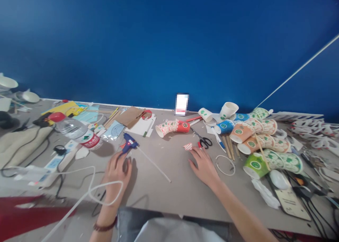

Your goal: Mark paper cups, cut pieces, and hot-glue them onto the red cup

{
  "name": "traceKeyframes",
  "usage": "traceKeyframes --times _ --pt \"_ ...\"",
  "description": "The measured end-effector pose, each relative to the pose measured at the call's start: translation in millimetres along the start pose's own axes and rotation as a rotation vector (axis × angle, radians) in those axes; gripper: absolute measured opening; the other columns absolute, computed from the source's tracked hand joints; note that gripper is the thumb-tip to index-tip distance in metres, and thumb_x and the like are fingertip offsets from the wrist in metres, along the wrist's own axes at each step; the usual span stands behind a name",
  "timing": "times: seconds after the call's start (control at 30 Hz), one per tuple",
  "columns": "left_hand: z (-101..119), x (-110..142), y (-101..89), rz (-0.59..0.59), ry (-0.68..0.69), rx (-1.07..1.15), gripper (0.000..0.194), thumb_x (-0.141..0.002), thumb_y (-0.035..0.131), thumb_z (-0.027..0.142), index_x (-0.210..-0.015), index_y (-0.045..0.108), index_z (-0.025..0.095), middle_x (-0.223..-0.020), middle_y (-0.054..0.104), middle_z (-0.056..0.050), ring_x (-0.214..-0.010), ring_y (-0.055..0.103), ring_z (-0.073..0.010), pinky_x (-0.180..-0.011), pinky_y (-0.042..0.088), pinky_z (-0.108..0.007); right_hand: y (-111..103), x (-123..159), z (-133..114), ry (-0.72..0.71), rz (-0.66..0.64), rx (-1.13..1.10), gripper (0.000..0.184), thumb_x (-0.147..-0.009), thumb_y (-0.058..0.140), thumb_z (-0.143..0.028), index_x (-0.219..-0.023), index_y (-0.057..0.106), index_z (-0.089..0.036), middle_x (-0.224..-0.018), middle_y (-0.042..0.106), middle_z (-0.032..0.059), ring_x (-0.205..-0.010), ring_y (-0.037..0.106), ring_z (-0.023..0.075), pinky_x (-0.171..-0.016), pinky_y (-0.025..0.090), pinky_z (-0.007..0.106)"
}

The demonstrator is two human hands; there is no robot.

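My left hand (116, 171) lies on the grey table (169, 189), its fingers curled round the handle of a blue glue gun (129, 145). A long white glue stick (155, 164) pokes out of the gun's back toward the right. My right hand (202, 164) rests flat on the table with fingers spread, fingertips just short of a small red-and-white paper scrap (188, 146) and black-handled scissors (203, 140). A white paper ring (225, 165) lies right of that hand.
A heap of patterned paper cups (261, 143) fills the right side, with wooden sticks (229, 146) beside it. A red-and-white cup stack (172, 126) lies at the centre back. A water bottle (75, 131), a power strip (57, 161), cables and papers crowd the left. A blue wall stands behind.
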State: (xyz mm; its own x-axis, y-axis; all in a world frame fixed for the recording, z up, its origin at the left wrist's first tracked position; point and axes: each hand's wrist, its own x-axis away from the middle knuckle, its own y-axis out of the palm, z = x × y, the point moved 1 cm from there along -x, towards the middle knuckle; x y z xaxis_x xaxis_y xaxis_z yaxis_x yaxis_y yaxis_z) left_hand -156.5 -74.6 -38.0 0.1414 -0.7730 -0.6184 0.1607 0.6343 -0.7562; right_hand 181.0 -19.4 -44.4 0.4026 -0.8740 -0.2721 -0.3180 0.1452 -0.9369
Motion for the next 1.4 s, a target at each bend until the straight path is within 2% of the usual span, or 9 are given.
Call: traceKeyframes --times 0.13,0.27,0.37,0.53,0.67,0.8,1.0,1.17,1.4 --pt "36 0 9.6 -0.122 0.188 0.157 0.020 -0.086 0.049 0.024 -0.103 0.058 0.021 -0.110 0.062 -0.009 -0.104 0.058 -0.0254 -0.091 0.048 -0.043 2 0 8 0.058 0.070 -0.026 0.034 -0.087 0.043 -0.021 -0.117 0.057 -0.018 -0.119 0.059 0.0111 -0.115 0.052 0.0257 -0.105 0.036 0.048" --pt "91 -8 14.6 -0.428 0.377 0.275 0.021 -0.089 0.046 0.023 -0.107 0.056 0.021 -0.110 0.062 -0.008 -0.103 0.058 -0.0225 -0.088 0.048 -0.038 1 1 14 0.144 0.131 -0.030 0.032 -0.088 0.043 -0.023 -0.116 0.057 -0.016 -0.117 0.059 0.0130 -0.108 0.053 0.0268 -0.091 0.045 0.042" --pt "129 -24 14.4 -0.578 0.532 0.278 0.018 -0.087 0.050 0.023 -0.103 0.056 0.019 -0.106 0.062 -0.008 -0.101 0.057 -0.0236 -0.085 0.048 -0.038 -5 0 17 0.190 0.167 0.020 0.031 -0.088 0.043 -0.023 -0.115 0.057 -0.015 -0.111 0.061 0.0137 -0.102 0.055 0.0279 -0.085 0.046 0.040" --pt "169 -45 32.7 -0.640 0.712 0.311 0.018 -0.087 0.050 0.027 -0.101 0.056 0.018 -0.098 0.062 -0.008 -0.097 0.058 -0.0235 -0.083 0.046 -0.037 -13 -1 23 0.368 0.051 0.101 0.029 -0.088 0.045 -0.025 -0.113 0.055 -0.017 -0.088 0.067 0.0096 -0.081 0.063 0.0251 -0.070 0.045 0.033" --pt "176 -44 61.3 -0.596 0.809 0.338 0.035 -0.088 0.047 0.025 -0.122 0.049 0.015 -0.121 0.059 -0.013 -0.117 0.051 -0.0240 -0.094 0.042 -0.038 -11 -1 25 0.396 -0.053 0.131 0.029 -0.088 0.045 -0.025 -0.115 0.054 -0.017 -0.075 0.067 0.0072 -0.069 0.064 0.0232 -0.061 0.041 0.029" --pt "172 -36 77.4 -0.576 0.762 0.346 0.040 -0.086 0.050 0.025 -0.125 0.049 0.015 -0.123 0.059 -0.013 -0.115 0.053 -0.0237 -0.098 0.040 -0.038 -10 -2 27 0.338 -0.028 0.115 0.030 -0.088 0.043 -0.021 -0.115 0.055 -0.017 -0.078 0.067 0.0078 -0.072 0.064 0.0228 -0.063 0.042 0.030" --pt "171 -33 78.1 -0.532 0.724 0.366 0.044 -0.085 0.050 0.025 -0.127 0.046 0.013 -0.119 0.059 -0.013 -0.114 0.053 -0.0254 -0.102 0.037 -0.041 -22 -6 26 0.351 -0.022 0.136 0.030 -0.086 0.047 -0.022 -0.114 0.058 -0.022 -0.075 0.067 0.0041 -0.070 0.063 0.0206 -0.059 0.040 0.028" --pt "170 -33 78.0 -0.535 0.732 0.343 0.032 -0.085 0.051 0.027 -0.114 0.054 0.014 -0.111 0.058 -0.014 -0.109 0.054 -0.0270 -0.099 0.040 -0.042 -41 -10 26 0.365 0.010 0.104 0.027 -0.086 0.050 -0.026 -0.111 0.061 -0.025 -0.080 0.068 0.0020 -0.075 0.062 0.0193 -0.058 0.039 0.026" --pt "166 -31 83.3 -0.510 0.679 0.395 0.034 -0.082 0.056 0.029 -0.113 0.054 0.015 -0.119 0.057 -0.015 -0.118 0.049 -0.0281 -0.103 0.038 -0.044 -51 -53 58 0.412 -0.015 0.247 0.023 -0.089 0.046 -0.024 -0.104 0.063 -0.021 -0.093 0.068 0.0075 -0.087 0.061 0.0221 -0.060 0.039 0.026"
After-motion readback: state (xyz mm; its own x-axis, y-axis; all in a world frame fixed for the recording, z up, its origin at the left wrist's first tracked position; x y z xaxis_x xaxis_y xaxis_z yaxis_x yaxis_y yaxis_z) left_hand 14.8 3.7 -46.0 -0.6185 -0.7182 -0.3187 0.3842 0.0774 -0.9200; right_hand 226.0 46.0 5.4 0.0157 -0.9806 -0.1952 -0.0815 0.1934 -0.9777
